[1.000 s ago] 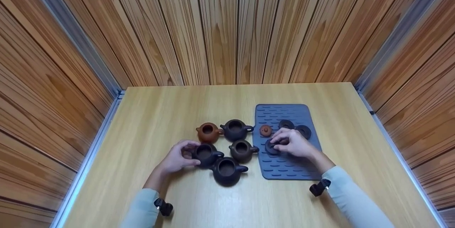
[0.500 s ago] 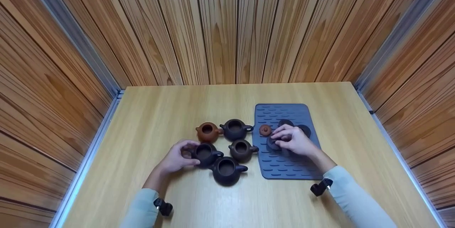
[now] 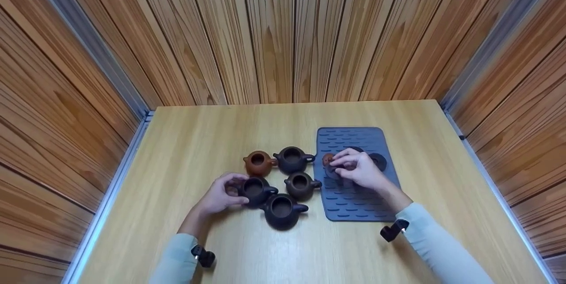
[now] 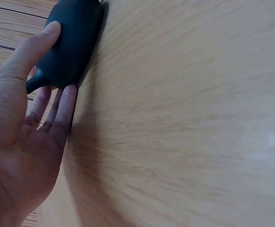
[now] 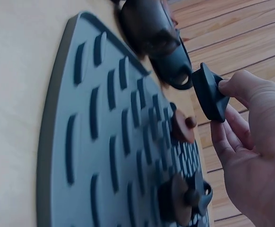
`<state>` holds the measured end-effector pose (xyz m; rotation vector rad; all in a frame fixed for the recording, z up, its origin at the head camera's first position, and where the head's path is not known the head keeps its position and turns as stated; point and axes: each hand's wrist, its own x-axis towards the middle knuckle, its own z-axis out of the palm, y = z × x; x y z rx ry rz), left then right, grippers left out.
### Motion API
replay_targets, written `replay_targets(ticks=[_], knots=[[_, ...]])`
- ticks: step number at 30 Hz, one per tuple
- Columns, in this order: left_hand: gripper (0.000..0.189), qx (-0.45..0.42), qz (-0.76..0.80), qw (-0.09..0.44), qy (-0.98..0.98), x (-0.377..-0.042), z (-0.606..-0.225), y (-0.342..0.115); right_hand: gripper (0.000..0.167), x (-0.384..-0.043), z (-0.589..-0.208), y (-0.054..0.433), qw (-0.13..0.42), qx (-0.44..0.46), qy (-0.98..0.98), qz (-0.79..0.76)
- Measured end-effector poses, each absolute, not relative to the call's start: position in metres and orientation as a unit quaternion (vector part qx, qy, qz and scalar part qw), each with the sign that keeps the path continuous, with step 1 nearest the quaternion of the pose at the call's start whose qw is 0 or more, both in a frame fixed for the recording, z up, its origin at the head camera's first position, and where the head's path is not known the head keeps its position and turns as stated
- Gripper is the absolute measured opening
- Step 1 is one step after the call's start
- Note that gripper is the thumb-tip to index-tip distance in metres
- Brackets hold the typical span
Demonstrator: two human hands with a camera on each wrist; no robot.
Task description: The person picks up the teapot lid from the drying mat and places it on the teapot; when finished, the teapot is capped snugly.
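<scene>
My left hand (image 3: 225, 193) holds a small dark teapot (image 3: 254, 201) by its spout side, thumb and fingers on either side of the body. In the left wrist view the teapot's spout (image 4: 36, 81) points back between thumb and fingers. Over the grey mat, my right hand (image 3: 365, 171) pinches a dark teapot lid (image 5: 207, 93) by its knob, raised off the ribs. A reddish-brown lid (image 5: 181, 126) lies on the mat beneath it, partly covered by the hand in the head view. Two more dark lids (image 3: 378, 161) sit farther along, one mostly hidden behind the fingers.
Several lidless teapots crowd close together left of the mat: a reddish-brown one (image 3: 257, 171), a dark one (image 3: 291, 171) at the back, a brown one (image 3: 300, 196) and a dark one (image 3: 282, 224) at the front. The grey ribbed mat (image 3: 353, 213) lies on the wooden table (image 3: 199, 138).
My right hand has lifted the dark lid from the mat and carried it slightly left, toward the teapots. My left hand has stayed on its teapot.
</scene>
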<state>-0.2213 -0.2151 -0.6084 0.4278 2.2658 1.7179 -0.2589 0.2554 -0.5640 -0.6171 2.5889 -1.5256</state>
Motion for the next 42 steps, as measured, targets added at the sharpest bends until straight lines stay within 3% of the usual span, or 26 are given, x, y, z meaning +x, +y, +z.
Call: replay_targets(ticks=[11,22,42], knots=[[0.061,0.150,0.596,0.126,0.779,-0.222,-0.607,-0.214,0.018,-0.262,-0.552,0.223,0.012,-0.251,0.819,-0.515],[0.061,0.143,0.598,0.134,0.777,-0.223,-0.608,-0.214,0.021,-0.263,-0.546,0.189,0.044,-0.266,0.792,-0.548],[0.061,0.141,0.590,0.136,0.784,-0.220,-0.608,-0.216,0.021,-0.258,-0.542,0.125,0.051,-0.311,0.778,-0.543]])
